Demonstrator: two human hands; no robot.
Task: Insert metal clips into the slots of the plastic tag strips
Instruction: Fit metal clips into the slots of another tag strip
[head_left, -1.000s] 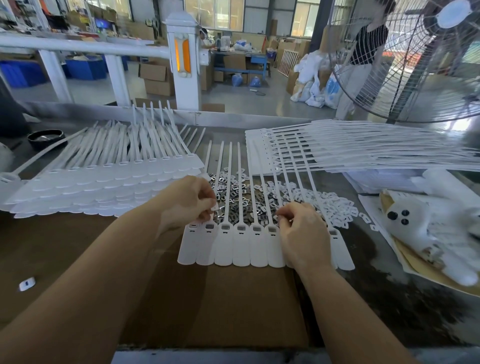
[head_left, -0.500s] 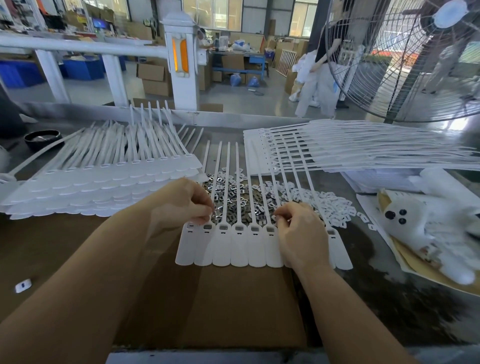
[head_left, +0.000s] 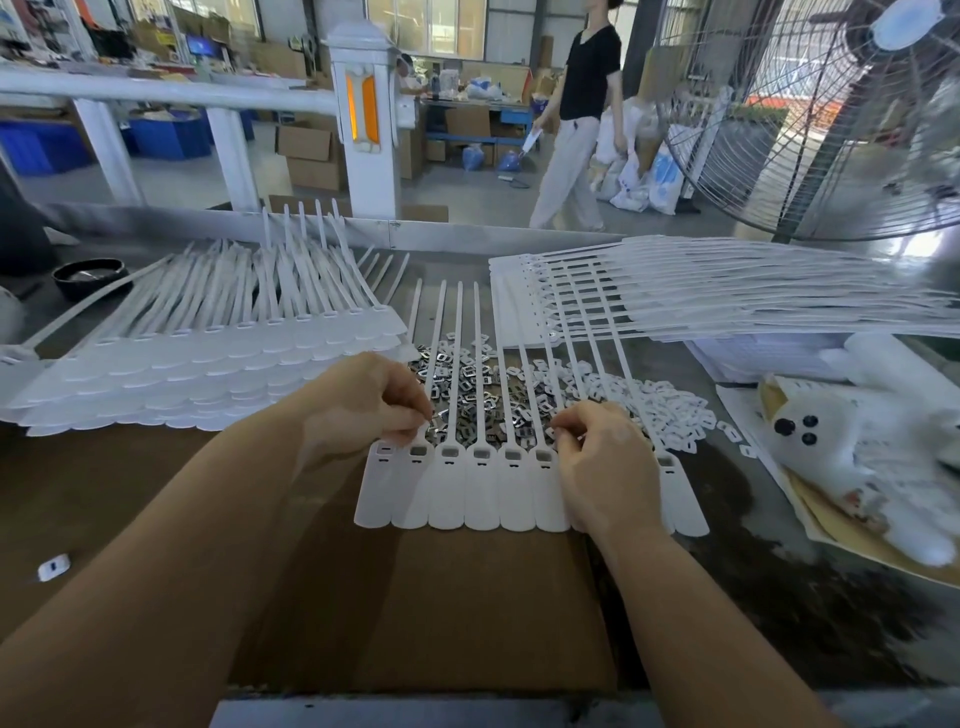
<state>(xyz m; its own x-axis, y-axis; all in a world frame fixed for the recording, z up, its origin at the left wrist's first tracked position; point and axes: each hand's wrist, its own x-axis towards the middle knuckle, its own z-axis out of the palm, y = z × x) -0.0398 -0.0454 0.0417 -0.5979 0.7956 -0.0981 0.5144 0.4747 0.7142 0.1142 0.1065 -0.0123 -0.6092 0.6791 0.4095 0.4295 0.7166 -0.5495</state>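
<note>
White plastic tag strips (head_left: 483, 483) lie side by side on the brown cardboard sheet (head_left: 415, 613) at the near edge of the bench, tails running back over the heap of metal clips (head_left: 470, 387) — the row has not shifted over the last second. Left hand (head_left: 363, 405) has slid from the clip pile down to the second slot from the left, fingers curled and pinching what looks like a clip. Right hand (head_left: 605, 462) stays curled over the row's right half, pinching something too small to tell — most slots probably remain unfilled.
</note>
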